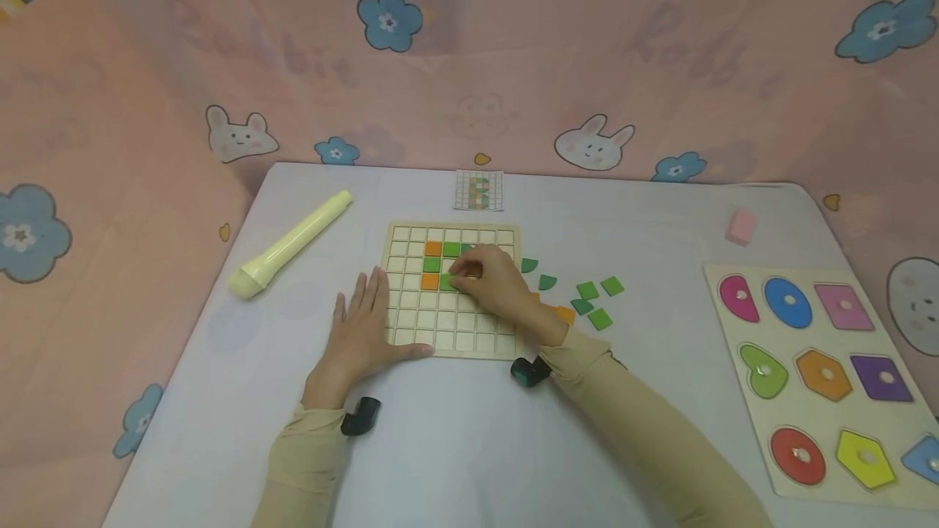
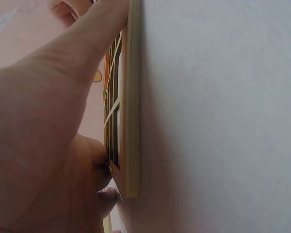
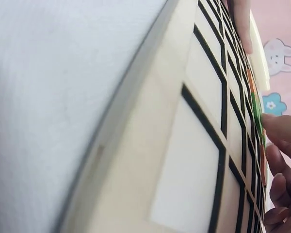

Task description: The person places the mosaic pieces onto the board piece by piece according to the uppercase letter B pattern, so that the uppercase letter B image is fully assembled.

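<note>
Grid board (image 1: 416, 300) lies flat near the middle of the tabletop (image 1: 440, 446), with orange and green tiles set in cells around 11 and 12 o'clock from its centre. The left hand (image 1: 359, 341), fingers apart, rests against its 9 o'clock edge, thumb stretched along the border by 7 o'clock. The right hand (image 1: 499, 279) comes in from 4 o'clock; its thumb and forefinger meet, seemingly clamped on a green tile (image 1: 446, 282) just beside an orange tile (image 1: 429, 282) at its 9 o'clock.

Seating that tile looks like the step in hand. Done well, its sides would be squared to the cell's dividers before any pressure; then one fingertip presses evenly at the middle, since pushing a corner could tip it. Letting go straight upward should spare the neighbouring tiles. The left hand need only steady the board, without shoving toward 3 o'clock, where loose green squares (image 1: 600, 319) lie near the forearm and could be swept by the sleeve (image 1: 631, 406).
</note>
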A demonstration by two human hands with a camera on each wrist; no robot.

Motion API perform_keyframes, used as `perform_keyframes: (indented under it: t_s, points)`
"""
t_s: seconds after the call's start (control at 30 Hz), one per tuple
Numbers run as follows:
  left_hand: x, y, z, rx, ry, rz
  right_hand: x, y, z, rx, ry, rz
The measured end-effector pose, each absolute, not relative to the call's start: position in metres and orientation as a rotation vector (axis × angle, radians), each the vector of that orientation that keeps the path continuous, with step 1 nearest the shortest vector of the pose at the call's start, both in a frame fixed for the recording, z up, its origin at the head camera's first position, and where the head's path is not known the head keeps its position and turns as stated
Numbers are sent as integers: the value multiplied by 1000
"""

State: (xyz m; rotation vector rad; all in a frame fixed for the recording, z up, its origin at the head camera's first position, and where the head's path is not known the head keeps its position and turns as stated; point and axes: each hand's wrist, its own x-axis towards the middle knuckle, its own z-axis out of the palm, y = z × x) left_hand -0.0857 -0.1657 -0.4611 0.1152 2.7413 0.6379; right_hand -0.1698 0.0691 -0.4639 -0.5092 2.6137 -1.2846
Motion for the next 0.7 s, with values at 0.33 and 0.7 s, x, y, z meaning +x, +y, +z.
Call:
perform_keyframes:
  t_s: [0.33, 0.7]
  points:
    - [-86, -166, -463, 107, 2735, 647, -177, 99, -458, -441, 2648, -1244]
    - [-86, -166, -463, 109, 2739, 646, -185, 145, -457, -344, 2684, -1185]
